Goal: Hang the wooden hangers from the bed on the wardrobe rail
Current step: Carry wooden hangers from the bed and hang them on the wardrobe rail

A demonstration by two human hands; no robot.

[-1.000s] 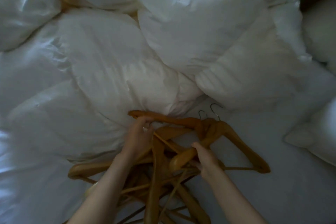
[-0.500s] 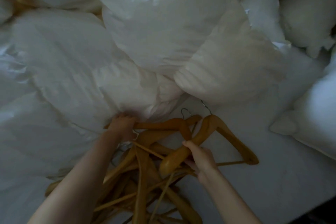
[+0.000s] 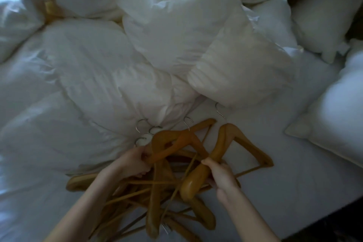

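Head view: both hands' fingers (image 3: 220,171) clamp wooden hangers (image 3: 170,186) piled on bed (image 3: 275,192).

left hand (image 3: 132,163): grip closed | right hand (image 3: 222,176): grip closed | forearms extended forward

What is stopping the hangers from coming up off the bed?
Nothing sits between the hands and the hangers: the left hand and right hand already hold some. But the wooden hangers lie crossed over each other, so they may snag. The wardrobe rail is not in view.
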